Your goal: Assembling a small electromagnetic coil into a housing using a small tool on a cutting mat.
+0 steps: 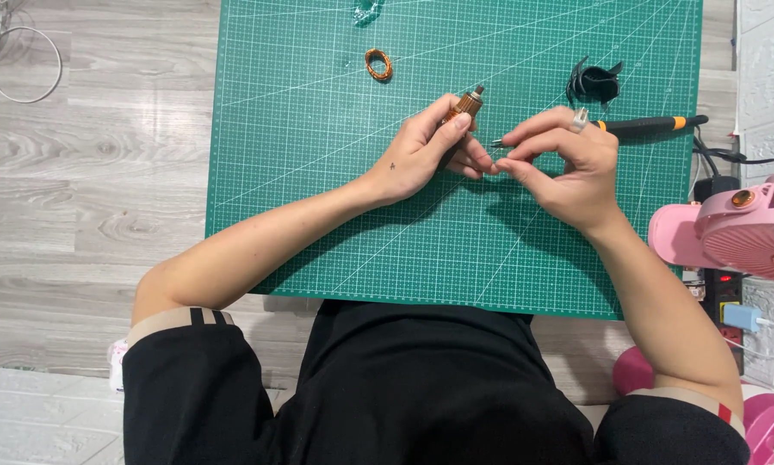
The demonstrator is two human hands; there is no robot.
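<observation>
Copper-wound, the small motor armature (463,107) is sitting pinched in your left hand (421,155) above the green cutting mat (318,215), its shaft pointing up and right, away from you. Your right hand (568,168) is closing on a thin metal tool (496,144); judging by this, you are working the windings, needing steady fingertip aim next.

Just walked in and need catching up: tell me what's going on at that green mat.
A person sits over a green cutting mat. The left hand holds a small copper-wound motor core upright. The right hand pinches something thin beside it, too small to identify. A loose copper wire coil, a black part and a black-handled tool lie on the mat.
</observation>
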